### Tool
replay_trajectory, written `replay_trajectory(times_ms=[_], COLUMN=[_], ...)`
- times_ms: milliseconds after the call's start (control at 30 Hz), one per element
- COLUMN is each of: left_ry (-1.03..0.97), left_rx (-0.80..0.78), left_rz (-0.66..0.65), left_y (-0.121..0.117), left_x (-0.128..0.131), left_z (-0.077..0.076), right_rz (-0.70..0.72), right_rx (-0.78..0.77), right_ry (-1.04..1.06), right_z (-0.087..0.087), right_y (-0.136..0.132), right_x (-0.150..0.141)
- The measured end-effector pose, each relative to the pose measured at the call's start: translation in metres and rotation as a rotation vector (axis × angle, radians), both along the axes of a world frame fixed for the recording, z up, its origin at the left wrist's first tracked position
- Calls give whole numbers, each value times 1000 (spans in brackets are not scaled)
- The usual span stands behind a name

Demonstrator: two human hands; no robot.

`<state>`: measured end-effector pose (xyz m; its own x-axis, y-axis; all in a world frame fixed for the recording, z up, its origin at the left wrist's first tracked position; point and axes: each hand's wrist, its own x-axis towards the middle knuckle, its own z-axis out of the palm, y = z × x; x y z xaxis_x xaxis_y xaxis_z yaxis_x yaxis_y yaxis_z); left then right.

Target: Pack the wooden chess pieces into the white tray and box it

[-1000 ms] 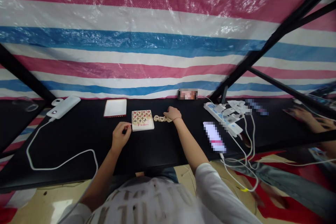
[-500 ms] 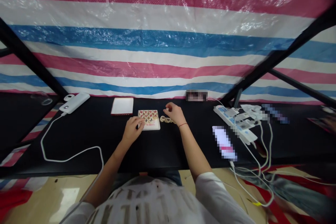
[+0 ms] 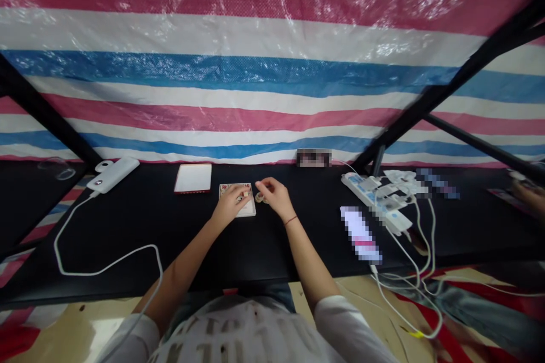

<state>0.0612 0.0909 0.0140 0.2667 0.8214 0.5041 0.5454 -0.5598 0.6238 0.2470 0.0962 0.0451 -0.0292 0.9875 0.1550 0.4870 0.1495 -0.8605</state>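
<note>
My right grip [image 3: 276, 194] is half closed, its fingertips at a round game piece [image 3: 259, 197] — hold uncertain. The piece lies just left of it, nearer than my left grip [image 3: 229, 204], which curls over the square tile tray [image 3: 249, 211].

Nothing here can be read for certain. The round game pieces [image 3: 259, 197] on and beside the square tray [image 3: 250, 211] carry red and dark characters, too small to read and partly covered by the left hand [image 3: 230, 205]. Right of the tray, the white power strip [image 3: 374, 198] bears small markings, also illegible. The pixelated patch [image 3: 314, 157] beyond the tray is blurred. Nearer the camera than the tray, the white T-shirt [image 3: 238, 334] shows large grey lettering, upside down and cut off, unreadable.
</note>
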Motion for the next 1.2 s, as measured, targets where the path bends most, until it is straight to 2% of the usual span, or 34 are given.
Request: replay_trajectory(times_ms=[100,200,367,533,700,867,967,1067,1133,1200], left_ry=[67,232,451,527,547,560,535,377,217,88], left_rx=[-15,-30,-56,-47,-7,2,23,77,57,-97], left_rz=[-35,-68,51,54,24,2,17,87,88,58], left_y=[2,2,6,9,4,4,2,-22,-57,-105], left_x=[0,6,19,18,15,15,11,-2,-17,-34], left_z=[0,5,11,12,11,4,9,23,29,25], right_rz=[-181,-186,-128,-112,-146,-69,40,171,221,254], right_rx=[-44,-217,-397,-391,-194,-30,45,107,139,162], right_ry=[-400,-744,-918,-928,-760,-558,-479,-460,-465,-482], right_z=[-3,-4,-2,5,13,18,17,11,5,-1], right_y=[13,27,47,54,42,25,15,4,-3,-9], right_x=[19,28,23,20,18,11,6,1,-3,-7])
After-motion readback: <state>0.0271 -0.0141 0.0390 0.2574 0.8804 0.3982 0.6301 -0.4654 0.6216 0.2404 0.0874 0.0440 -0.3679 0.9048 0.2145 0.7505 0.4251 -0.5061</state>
